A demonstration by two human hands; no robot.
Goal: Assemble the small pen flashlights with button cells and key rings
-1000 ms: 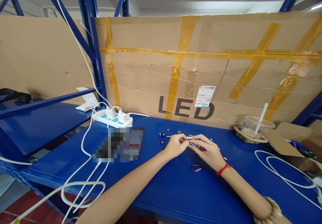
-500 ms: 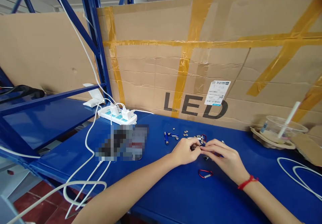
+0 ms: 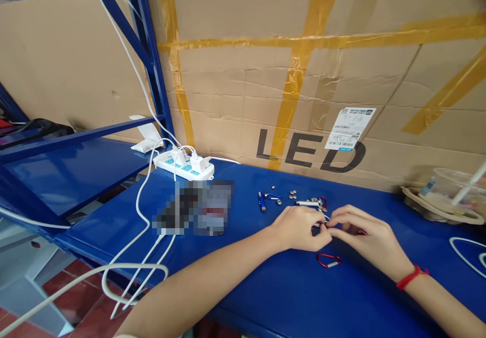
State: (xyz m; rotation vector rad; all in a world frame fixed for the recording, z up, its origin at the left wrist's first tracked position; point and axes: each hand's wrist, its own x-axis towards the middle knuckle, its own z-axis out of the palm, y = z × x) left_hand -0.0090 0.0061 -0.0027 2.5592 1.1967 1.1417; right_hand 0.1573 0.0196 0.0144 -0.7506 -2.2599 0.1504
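Observation:
My left hand (image 3: 301, 228) is closed in a pinch, its fingertips meeting those of my right hand (image 3: 366, 234) over the blue table. Between them is a small part with a bit of shiny metal; the fingers hide most of it, so its kind cannot be made out. Just in front of the hands lies a red carabiner (image 3: 334, 264) with a silver gate. Behind them are a silver tube (image 3: 307, 204), a second red carabiner partly covered, and several button cells (image 3: 292, 195). Farther left lie a blue metal tube (image 3: 262, 203) and a blue carabiner (image 3: 274, 197).
A white power strip (image 3: 184, 165) with plugs and trailing cables (image 3: 138, 196) sits at the back left, near blurred-out items (image 3: 210, 209). A cardboard sheet (image 3: 235, 95) marked LED stands behind. At right are a plastic cup in a tray (image 3: 444, 211) and a white cable.
The camera has turned, so the scene sits differently in view. Both hands remain fingertip to fingertip on the small part, and the silver tube behind them shows more.

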